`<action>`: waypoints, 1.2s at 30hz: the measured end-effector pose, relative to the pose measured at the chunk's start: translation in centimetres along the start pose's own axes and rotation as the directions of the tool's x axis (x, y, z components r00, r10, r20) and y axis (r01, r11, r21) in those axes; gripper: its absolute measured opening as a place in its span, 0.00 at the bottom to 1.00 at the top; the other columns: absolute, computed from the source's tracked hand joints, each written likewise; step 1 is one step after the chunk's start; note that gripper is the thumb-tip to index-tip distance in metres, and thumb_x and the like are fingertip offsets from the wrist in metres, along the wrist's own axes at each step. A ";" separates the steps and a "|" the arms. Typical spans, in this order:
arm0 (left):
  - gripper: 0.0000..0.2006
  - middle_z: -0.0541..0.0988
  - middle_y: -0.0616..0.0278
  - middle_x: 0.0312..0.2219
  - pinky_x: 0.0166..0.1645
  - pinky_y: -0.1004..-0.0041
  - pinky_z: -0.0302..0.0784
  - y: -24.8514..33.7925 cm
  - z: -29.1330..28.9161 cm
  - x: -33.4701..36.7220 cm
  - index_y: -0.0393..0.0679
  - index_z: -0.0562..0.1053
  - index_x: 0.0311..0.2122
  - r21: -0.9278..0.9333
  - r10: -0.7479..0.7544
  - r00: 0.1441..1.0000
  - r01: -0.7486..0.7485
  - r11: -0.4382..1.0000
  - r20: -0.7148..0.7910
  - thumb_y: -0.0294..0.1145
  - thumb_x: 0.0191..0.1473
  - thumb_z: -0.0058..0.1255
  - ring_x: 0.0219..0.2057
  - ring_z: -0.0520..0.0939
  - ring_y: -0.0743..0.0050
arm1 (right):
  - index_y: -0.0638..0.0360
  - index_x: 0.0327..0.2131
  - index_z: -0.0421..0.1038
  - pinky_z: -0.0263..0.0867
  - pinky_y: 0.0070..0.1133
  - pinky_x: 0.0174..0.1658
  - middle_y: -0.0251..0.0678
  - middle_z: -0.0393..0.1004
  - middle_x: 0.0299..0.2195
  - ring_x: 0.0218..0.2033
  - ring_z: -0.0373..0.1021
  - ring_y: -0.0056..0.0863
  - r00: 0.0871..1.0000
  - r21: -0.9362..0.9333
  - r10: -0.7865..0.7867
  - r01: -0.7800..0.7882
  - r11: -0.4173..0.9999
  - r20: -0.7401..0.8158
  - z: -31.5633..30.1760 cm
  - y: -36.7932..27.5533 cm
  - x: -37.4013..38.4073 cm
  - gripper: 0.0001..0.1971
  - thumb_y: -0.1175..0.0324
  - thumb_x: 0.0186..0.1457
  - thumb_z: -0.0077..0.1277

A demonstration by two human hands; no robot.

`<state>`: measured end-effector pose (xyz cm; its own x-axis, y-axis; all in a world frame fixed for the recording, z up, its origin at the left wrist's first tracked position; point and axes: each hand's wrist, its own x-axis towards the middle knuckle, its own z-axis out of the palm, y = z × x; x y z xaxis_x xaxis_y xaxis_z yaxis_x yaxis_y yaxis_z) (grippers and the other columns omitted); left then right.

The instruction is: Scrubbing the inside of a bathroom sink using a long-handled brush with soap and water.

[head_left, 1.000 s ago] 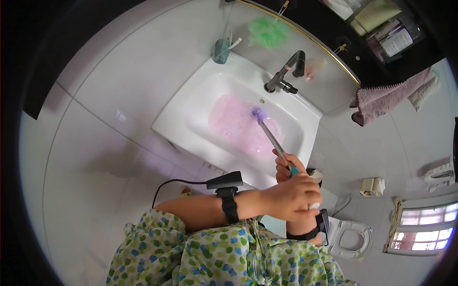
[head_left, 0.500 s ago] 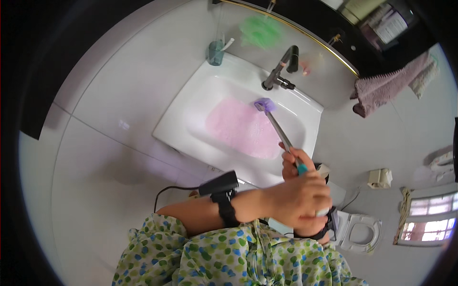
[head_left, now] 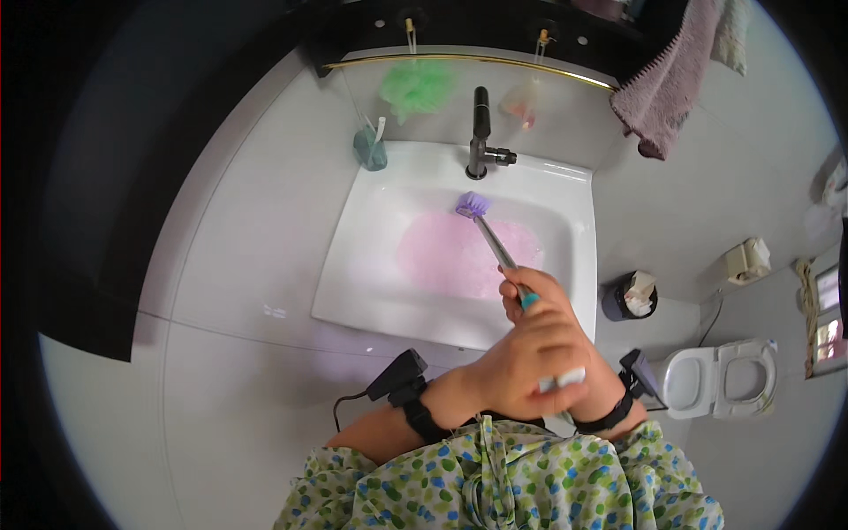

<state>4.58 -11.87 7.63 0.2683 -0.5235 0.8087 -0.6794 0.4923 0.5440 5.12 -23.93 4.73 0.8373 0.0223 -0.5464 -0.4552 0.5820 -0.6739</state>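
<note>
A long-handled scrub brush (head_left: 495, 240) reaches from my hands into the white sink (head_left: 337, 283). Its purple bristle head (head_left: 474, 204) rests against or just over the basin's back wall, in front of the dark faucet (head_left: 479, 132). Pink foamy water (head_left: 459, 256) covers the bottom of the basin. My right hand (head_left: 543, 291) is closed round the grey shaft near a teal ring. Nearer to me, my left hand (head_left: 530, 358) wraps the lower end of the handle, whose white tip shows between the fingers. Both wrists wear black straps with small devices.
On the sink's back left corner stands a teal cup (head_left: 371, 150) with a toothbrush. A green mesh sponge (head_left: 417, 90) hangs from the gold rail (head_left: 477, 58). Rightward are a pinkish towel (head_left: 667, 84), a trash bin (head_left: 618, 305), a paper holder (head_left: 748, 261) and a toilet (head_left: 693, 384).
My view has turned, so the sink now looks straighter and the bin shows fully. Both hands keep their hold on the brush, and its head stays near the back of the basin.
</note>
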 end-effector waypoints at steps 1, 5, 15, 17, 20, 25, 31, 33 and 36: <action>0.11 0.73 0.57 0.28 0.38 0.64 0.64 -0.6 -0.2 -0.1 0.40 0.72 0.31 0.042 -0.040 0.999 0.041 0.998 -0.019 0.29 0.41 0.59 0.29 0.72 0.56 | 0.59 0.22 0.67 0.58 0.19 0.23 0.30 0.66 0.18 0.19 0.63 0.21 1.000 0.025 -0.005 0.005 1.000 0.001 -0.1 0.5 0.4 0.13 0.64 0.54 0.54; 0.10 0.73 0.57 0.27 0.36 0.64 0.65 -0.9 -0.7 -0.4 0.41 0.72 0.29 0.078 -0.118 0.993 0.118 0.990 -0.009 0.29 0.40 0.60 0.28 0.73 0.56 | 0.60 0.22 0.67 0.60 0.21 0.22 0.32 0.69 0.19 0.19 0.65 0.23 0.995 0.061 -0.102 0.101 0.993 0.002 -0.7 1.8 2.4 0.12 0.64 0.53 0.53; 0.10 0.68 0.63 0.16 0.28 0.67 0.63 1.0 1.4 -1.3 0.43 0.68 0.20 0.058 -0.099 0.913 0.083 0.995 0.395 0.30 0.39 0.60 0.20 0.70 0.61 | 0.64 0.30 0.67 0.67 0.22 0.24 0.37 0.72 0.26 0.21 0.68 0.26 0.987 0.022 0.136 -0.138 0.990 0.089 -1.9 2.0 -2.1 0.07 0.70 0.54 0.51; 0.10 0.69 0.62 0.19 0.32 0.66 0.65 0.8 2.5 -1.0 0.42 0.70 0.23 0.044 -0.112 0.892 0.103 0.994 0.439 0.33 0.42 0.60 0.24 0.71 0.59 | 0.63 0.30 0.65 0.65 0.22 0.22 0.36 0.70 0.26 0.20 0.67 0.25 0.995 -0.021 0.082 -0.081 0.997 0.065 -2.7 1.7 -2.6 0.07 0.70 0.55 0.52; 0.12 0.72 0.60 0.26 0.41 0.64 0.65 -0.2 4.7 -0.6 0.41 0.71 0.30 0.050 -0.157 0.900 0.149 0.988 0.407 0.37 0.46 0.60 0.32 0.73 0.58 | 0.60 0.30 0.65 0.59 0.18 0.18 0.30 0.67 0.22 0.16 0.62 0.19 0.997 -0.085 0.053 -0.049 0.995 0.049 -5.5 1.2 -1.9 0.08 0.68 0.57 0.51; 0.17 0.73 0.57 0.39 0.51 0.62 0.61 -2.2 6.5 -1.3 0.40 0.70 0.41 0.026 -0.118 0.905 0.117 0.993 0.409 0.40 0.50 0.57 0.44 0.71 0.58 | 0.59 0.27 0.65 0.55 0.18 0.16 0.29 0.65 0.19 0.16 0.61 0.18 0.998 -0.110 0.015 -0.009 0.994 0.055 -8.0 0.6 -1.4 0.09 0.66 0.58 0.50; 0.16 0.71 0.54 0.39 0.51 0.61 0.60 -5.9 7.0 1.1 0.39 0.70 0.44 0.083 -0.187 0.925 0.169 0.982 0.330 0.38 0.54 0.52 0.44 0.70 0.53 | 0.57 0.24 0.67 0.53 0.15 0.20 0.27 0.67 0.21 0.18 0.59 0.14 0.988 -0.205 0.096 -0.070 0.976 0.119 -9.3 -3.0 1.8 0.08 0.67 0.55 0.51; 0.16 0.71 0.55 0.39 0.50 0.62 0.61 -6.4 7.9 2.2 0.39 0.69 0.44 0.070 -0.159 0.944 0.145 0.987 0.288 0.38 0.54 0.51 0.43 0.70 0.53 | 0.57 0.24 0.66 0.54 0.14 0.21 0.27 0.68 0.21 0.19 0.60 0.14 0.978 -0.209 0.125 -0.089 0.974 0.169 -11.2 -3.9 3.0 0.08 0.67 0.55 0.51; 0.15 0.71 0.55 0.38 0.49 0.62 0.62 -7.8 9.0 4.1 0.38 0.69 0.44 0.092 -0.117 0.966 0.098 0.991 0.231 0.37 0.55 0.51 0.42 0.70 0.54 | 0.62 0.30 0.70 0.62 0.12 0.26 0.31 0.71 0.26 0.23 0.63 0.14 0.979 -0.232 0.128 -0.090 0.969 0.156 -13.3 -5.3 4.3 0.05 0.71 0.55 0.51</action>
<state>4.82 -24.06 4.70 0.1809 -0.7241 0.6655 -0.7096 0.3724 0.5981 7.17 -37.73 -0.64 0.8088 0.2231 -0.5441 -0.5865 0.3733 -0.7188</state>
